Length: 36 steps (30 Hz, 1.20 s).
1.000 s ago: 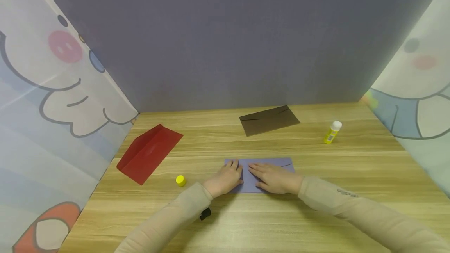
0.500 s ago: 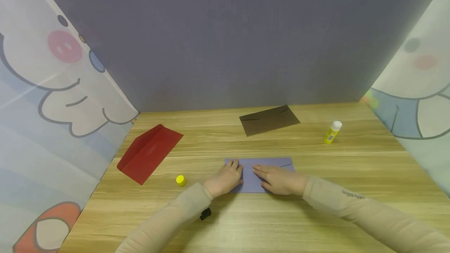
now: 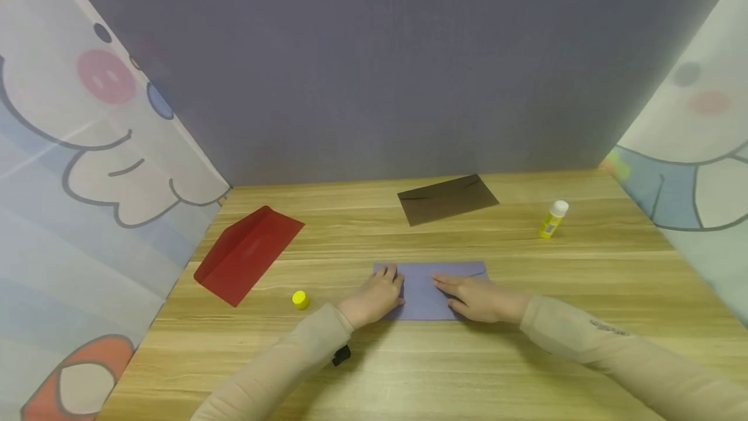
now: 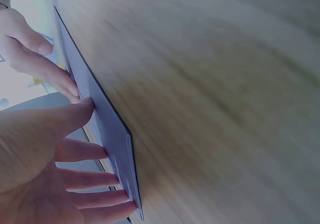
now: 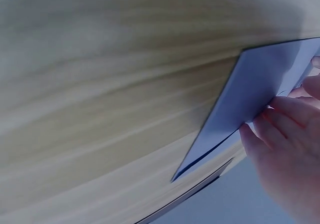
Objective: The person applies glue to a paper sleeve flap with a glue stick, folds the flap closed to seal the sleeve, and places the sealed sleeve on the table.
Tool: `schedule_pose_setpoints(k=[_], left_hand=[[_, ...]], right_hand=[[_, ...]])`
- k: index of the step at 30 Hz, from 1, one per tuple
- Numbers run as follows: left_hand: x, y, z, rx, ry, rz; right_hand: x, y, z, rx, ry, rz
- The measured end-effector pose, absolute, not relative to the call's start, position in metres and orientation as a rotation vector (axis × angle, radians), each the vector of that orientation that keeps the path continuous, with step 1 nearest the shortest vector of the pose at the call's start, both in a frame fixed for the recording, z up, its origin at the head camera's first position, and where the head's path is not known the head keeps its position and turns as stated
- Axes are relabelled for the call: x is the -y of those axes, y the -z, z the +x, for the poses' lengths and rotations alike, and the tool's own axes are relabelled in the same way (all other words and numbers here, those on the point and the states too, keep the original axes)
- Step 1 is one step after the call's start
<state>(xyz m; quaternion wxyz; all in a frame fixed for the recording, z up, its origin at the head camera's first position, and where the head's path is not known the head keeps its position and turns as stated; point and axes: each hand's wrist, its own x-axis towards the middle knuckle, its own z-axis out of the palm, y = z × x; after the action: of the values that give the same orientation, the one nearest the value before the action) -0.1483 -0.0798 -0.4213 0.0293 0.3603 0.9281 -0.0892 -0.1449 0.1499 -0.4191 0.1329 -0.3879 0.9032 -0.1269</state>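
Observation:
A purple envelope [image 3: 416, 291] lies flat on the wooden table, its flap folded down along the far side. On its left end rests my left hand [image 3: 376, 296], fingers spread and pressing the paper, as the left wrist view also shows with the thumb and fingertips on the envelope [image 4: 107, 121]. My right hand [image 3: 476, 296] lies on the right half, its extended fingertips touching the flap. In the right wrist view those straight fingers [image 5: 272, 126] meet the flap's edge near the right end of the envelope [image 5: 250, 84].
To the left lie a red envelope [image 3: 251, 255] with its flap raised and a small yellow cap [image 3: 300, 300]. A dark brown envelope [image 3: 448, 200] is at the back. A yellow glue stick [image 3: 553, 219] with a white end stands at the right. The table [image 3: 444, 375] meets a grey wall panel [image 3: 397, 70].
My right hand has slid to the right along the purple envelope's flap, baring more of its middle. The left hand has stayed in place on the left end.

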Motion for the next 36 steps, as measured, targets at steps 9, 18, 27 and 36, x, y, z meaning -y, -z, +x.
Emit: schedule_pose_setpoints(k=[9, 18, 27, 36], left_hand=[[0.082, 0.423, -0.149, -2.848, 0.215, 1.087], [0.085, 0.424, -0.149, -2.895, 0.144, 1.109], [0.094, 0.421, -0.145, -3.055, 0.164, 1.267], [0.106, 0.420, -0.138, -3.158, -0.078, 1.207]], right_hand=[[-0.159, 0.420, -0.145, -2.654, 0.416, -1.125], [-0.154, 0.420, -0.151, -2.727, 0.460, -1.169], [-0.159, 0.417, -0.147, -2.810, 0.513, -1.178], [-0.177, 0.413, -0.137, -2.946, 0.632, -1.037]])
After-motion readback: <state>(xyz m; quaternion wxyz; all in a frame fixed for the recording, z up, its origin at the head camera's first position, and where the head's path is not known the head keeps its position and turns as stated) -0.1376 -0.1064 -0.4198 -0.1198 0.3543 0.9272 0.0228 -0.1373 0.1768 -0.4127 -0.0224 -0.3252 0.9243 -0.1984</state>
